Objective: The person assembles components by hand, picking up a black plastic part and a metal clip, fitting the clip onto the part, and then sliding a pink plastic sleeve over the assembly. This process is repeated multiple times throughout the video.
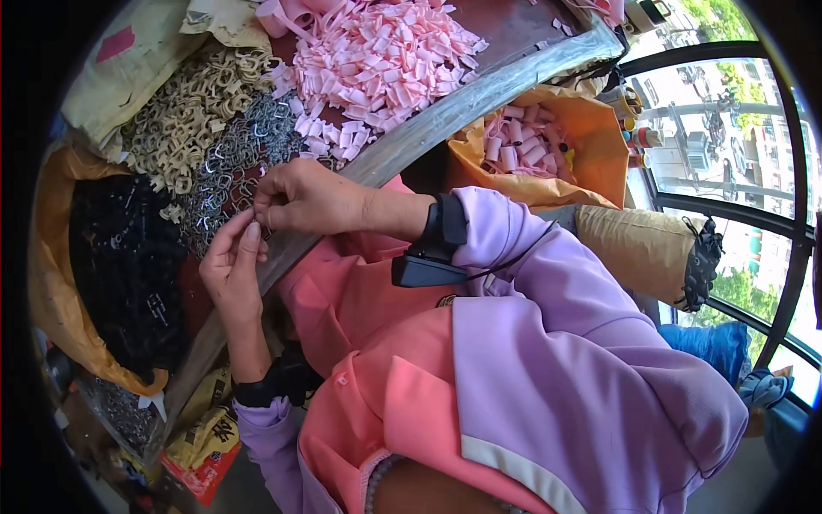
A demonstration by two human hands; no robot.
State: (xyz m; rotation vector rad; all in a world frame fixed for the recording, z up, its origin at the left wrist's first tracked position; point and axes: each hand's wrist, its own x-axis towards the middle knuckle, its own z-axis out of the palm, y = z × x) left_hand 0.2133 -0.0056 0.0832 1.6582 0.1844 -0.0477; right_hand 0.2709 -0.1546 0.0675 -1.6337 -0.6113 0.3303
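Observation:
My left hand [233, 261] and my right hand [315, 199] meet at the near side of the table, fingertips pinched together. Whatever they hold between them is too small and too covered by the fingers to name. Just beyond the fingers lies a pile of grey metal buckles [244, 137]. Beige ring-shaped pieces [204, 101] are heaped against it on the far left. A large mound of short pink strap pieces [390, 64] spreads behind my right hand. To the left of my left hand, many small black parts [128, 265] fill an open bag.
The worn table edge [488, 94] runs diagonally under my wrists. At the right stands an orange bag [599, 137] of pink rolls, with a beige wrapped bundle [638, 253] nearer the window. A yellow and red packet [201, 454] lies low at the left.

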